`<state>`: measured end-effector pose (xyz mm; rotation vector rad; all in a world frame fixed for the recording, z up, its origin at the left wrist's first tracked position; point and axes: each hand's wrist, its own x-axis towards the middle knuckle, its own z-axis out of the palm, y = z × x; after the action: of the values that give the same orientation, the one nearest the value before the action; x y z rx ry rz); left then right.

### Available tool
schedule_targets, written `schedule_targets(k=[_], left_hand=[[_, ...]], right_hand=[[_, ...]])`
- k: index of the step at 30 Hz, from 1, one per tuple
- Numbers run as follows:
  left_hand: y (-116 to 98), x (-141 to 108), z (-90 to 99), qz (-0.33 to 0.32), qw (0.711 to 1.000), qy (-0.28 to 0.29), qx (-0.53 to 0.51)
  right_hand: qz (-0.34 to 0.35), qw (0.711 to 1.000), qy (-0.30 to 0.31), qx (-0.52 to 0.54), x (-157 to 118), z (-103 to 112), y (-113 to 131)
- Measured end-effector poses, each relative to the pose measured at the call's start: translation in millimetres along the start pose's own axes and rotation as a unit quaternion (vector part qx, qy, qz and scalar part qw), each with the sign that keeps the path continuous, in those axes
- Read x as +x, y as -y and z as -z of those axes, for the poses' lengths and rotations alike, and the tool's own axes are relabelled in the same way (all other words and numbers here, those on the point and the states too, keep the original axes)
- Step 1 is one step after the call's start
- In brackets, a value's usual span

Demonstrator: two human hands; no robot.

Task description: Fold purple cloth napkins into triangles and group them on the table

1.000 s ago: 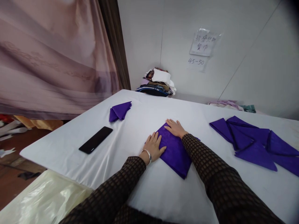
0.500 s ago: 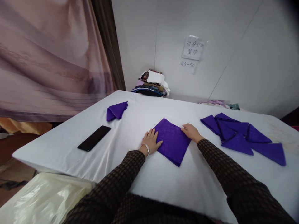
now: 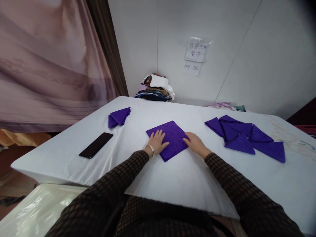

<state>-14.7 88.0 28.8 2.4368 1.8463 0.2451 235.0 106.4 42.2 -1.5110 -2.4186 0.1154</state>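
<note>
A folded purple cloth napkin [image 3: 172,136] lies flat on the white-covered table in front of me, roughly square, one corner pointing away. My left hand [image 3: 156,142], with a silver bracelet at the wrist, rests palm down on its left part, fingers spread. At the right corner, my right hand [image 3: 195,143] has its thumb and fingers closed on the napkin's edge. Several purple napkins folded into triangles [image 3: 238,133] overlap in a group to the right. Another folded purple napkin [image 3: 119,117] lies at the far left.
A black phone [image 3: 96,145] lies on the left of the white tablecloth [image 3: 138,113]. Folded clothes [image 3: 155,87] are piled by the wall at the back. A plastic-covered surface [image 3: 44,210] stands at lower left, below a pink curtain [image 3: 56,65]. A handwritten sign [image 3: 196,51] hangs on the wall.
The napkin under my hands has turned clockwise, its near corner swinging left. My left hand stays flat on it while my right hand keeps to its right edge. The view has shifted slightly.
</note>
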Motion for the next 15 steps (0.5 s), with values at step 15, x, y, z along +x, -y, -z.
schedule_targets(k=[15], left_hand=[[-13, -30, -20.8, -0.022, 0.999, 0.034, 0.004]], right_hand=[[-0.040, 0.996, 0.075, 0.016, -29, -18, -29]])
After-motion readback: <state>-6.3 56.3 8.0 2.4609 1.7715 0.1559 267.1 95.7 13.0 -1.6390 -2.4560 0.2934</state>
